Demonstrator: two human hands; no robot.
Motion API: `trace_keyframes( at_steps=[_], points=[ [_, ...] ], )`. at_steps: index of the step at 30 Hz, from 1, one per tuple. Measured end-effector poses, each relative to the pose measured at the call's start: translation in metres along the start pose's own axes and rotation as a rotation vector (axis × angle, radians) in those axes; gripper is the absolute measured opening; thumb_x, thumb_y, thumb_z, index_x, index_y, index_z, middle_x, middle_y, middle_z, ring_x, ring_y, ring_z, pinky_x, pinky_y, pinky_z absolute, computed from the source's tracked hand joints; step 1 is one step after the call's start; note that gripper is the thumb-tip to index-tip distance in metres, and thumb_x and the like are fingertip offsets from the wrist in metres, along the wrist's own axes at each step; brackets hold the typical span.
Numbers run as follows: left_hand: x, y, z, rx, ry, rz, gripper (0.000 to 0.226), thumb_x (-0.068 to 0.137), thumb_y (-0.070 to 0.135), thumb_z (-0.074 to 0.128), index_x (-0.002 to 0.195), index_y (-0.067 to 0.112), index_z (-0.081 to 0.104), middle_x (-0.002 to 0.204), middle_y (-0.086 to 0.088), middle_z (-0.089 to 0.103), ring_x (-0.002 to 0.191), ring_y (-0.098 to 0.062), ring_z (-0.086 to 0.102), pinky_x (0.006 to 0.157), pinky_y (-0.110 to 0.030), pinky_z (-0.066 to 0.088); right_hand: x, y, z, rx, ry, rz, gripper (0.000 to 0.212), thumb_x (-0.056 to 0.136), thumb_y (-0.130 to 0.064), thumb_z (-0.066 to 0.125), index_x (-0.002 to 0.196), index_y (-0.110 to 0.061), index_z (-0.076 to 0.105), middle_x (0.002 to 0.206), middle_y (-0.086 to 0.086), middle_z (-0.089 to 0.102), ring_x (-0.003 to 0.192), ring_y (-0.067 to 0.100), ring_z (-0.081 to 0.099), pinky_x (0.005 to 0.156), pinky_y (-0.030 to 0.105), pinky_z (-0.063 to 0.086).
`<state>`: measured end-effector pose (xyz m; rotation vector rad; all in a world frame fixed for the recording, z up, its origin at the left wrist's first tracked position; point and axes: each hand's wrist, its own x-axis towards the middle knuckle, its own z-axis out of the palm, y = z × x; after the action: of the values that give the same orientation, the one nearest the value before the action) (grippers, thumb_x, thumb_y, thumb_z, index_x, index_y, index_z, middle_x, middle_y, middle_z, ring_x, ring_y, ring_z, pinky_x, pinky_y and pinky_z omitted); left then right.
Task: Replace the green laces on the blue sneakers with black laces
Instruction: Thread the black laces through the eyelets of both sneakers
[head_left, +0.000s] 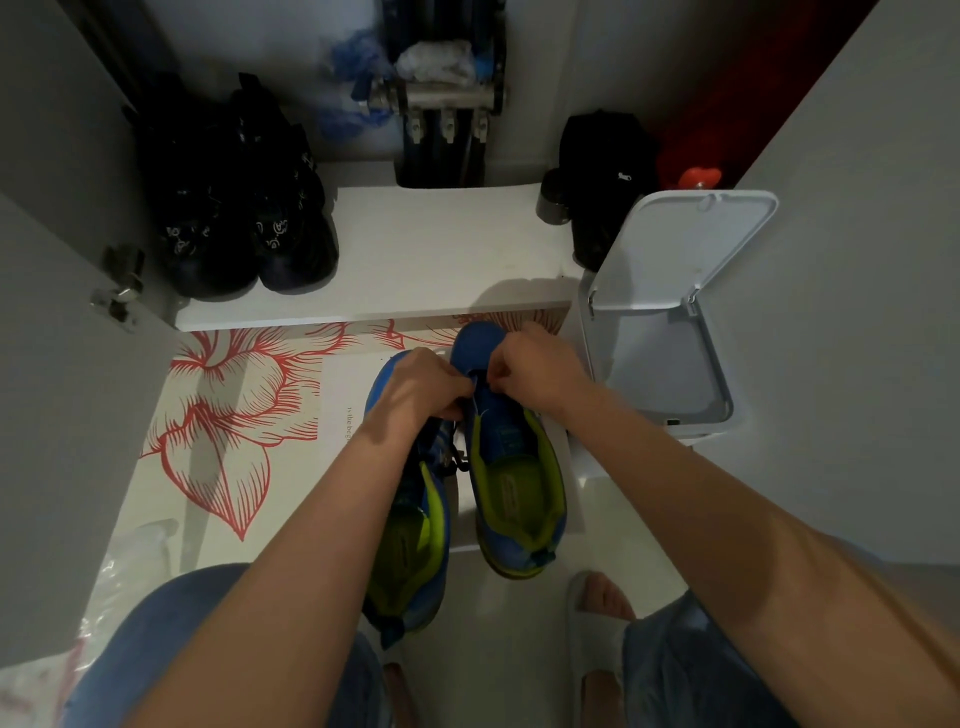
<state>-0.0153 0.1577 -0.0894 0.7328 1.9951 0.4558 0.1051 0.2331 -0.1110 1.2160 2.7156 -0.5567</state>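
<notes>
Two blue sneakers with lime-green lining stand side by side on the floor, toes pointing away from me. The right sneaker (511, 467) shows no lace over its open tongue. The left sneaker (415, 525) lies partly under my left forearm, and a black lace (458, 457) hangs between the two shoes. My left hand (421, 389) and my right hand (535, 369) meet at the front eyelets of the right sneaker, fingers pinched on something small and dark. Whether that is the lace end I cannot tell. No green lace is visible.
A white bin (670, 332) with its lid up stands just right of the shoes. A red-flower paper sheet (228, 415) covers the floor at left. A low white shelf (431, 249) holds dark shoes (239, 218) and a black bag (602, 171). My slippered foot (597, 613) is near.
</notes>
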Motion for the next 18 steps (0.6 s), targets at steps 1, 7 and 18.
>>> trace_keyframes(
  at_steps=[1,7,18],
  points=[
    [0.001,0.000,0.001,-0.042,-0.017,-0.002,0.018,0.083,0.007,0.061,0.066,0.003,0.056,0.060,-0.009,0.063,0.051,-0.013,0.058,0.057,-0.019,0.050,0.000,-0.001,0.001,-0.007,0.008,-0.015,0.022,0.091,-0.017,0.055,0.103,-0.010,0.071,0.112,0.006,0.063,0.112,0.019,0.048,0.081,0.029,0.040],
    [-0.001,-0.002,-0.001,-0.074,-0.021,0.024,0.023,0.086,0.005,0.060,0.064,0.003,0.056,0.061,-0.008,0.064,0.049,-0.012,0.060,0.056,-0.018,0.053,-0.004,-0.012,0.015,0.078,0.070,0.048,0.020,0.088,-0.013,0.055,0.089,-0.008,0.074,0.095,0.009,0.070,0.095,0.022,0.059,0.081,0.034,0.048],
    [-0.009,0.005,0.001,0.020,0.273,0.163,0.021,0.094,0.004,0.044,0.109,-0.005,0.057,0.105,-0.023,0.065,0.099,-0.038,0.063,0.089,-0.048,0.052,0.003,-0.003,-0.009,0.571,0.015,0.041,0.019,0.085,-0.007,0.064,0.103,-0.006,0.071,0.109,0.007,0.069,0.102,0.017,0.061,0.092,0.026,0.048]
  ],
)
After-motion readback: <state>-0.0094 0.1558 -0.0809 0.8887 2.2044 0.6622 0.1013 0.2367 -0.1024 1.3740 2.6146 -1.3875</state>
